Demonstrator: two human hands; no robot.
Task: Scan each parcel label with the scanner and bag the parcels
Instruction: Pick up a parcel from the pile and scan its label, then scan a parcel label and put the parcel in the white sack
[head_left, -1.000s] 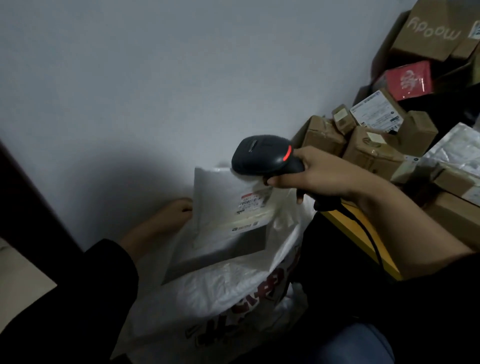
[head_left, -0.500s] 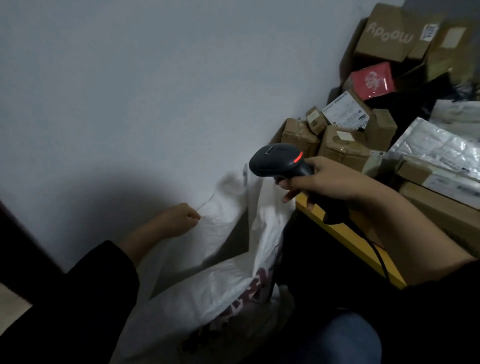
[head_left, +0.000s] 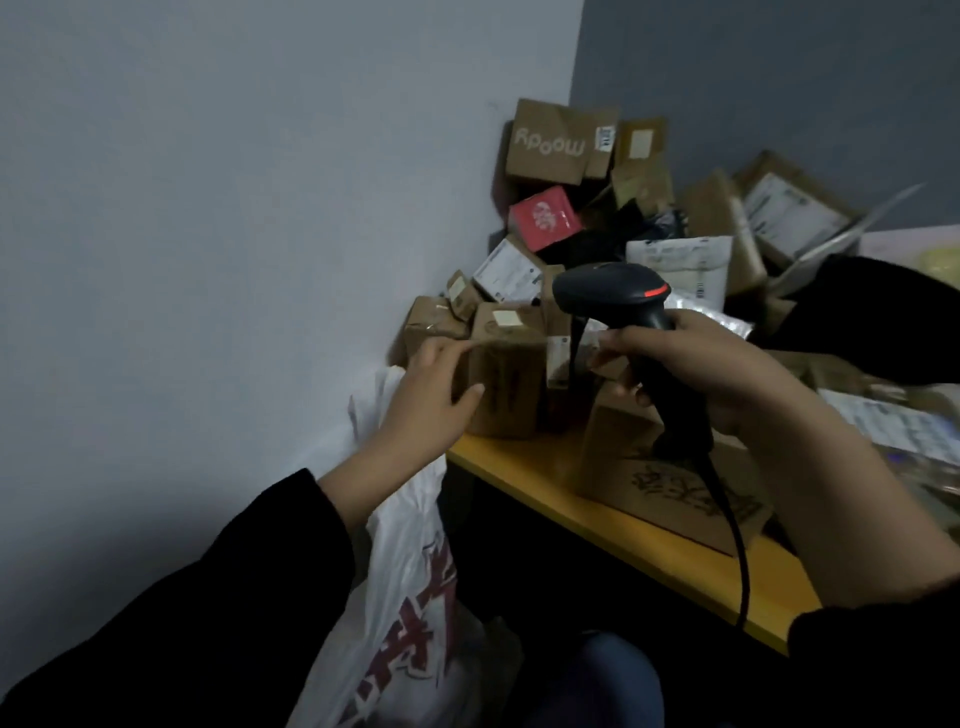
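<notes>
Fingers (head_left: 441, 349) of the left hand (head_left: 431, 397) are spread and near straight. Tips sit at the top edge of a small brown carton (head_left: 511, 395), thumb against its front face. No closed grip yet, prob. lining up to lift it as the next parcel. W/ the blur I can't tell if they press or only touch.

The right hand (head_left: 696, 374) is wrapped round the scanner (head_left: 613, 293) handle, head aimed over that carton, red light showing. It's held close so the scan can follow straight after the pick, I'd guess.

The carton stands at the near corner of the yellow table (head_left: 545, 491), front of the pile of parcels (head_left: 550, 218). The white bag (head_left: 410, 597) hangs just below the table edge, a short drop away.

Hard to make out:
- carton's label text
- bag's mouth and contents
- scanner cable (head_left: 740, 551) end
- dark shape (head_left: 872, 312) at right
</notes>
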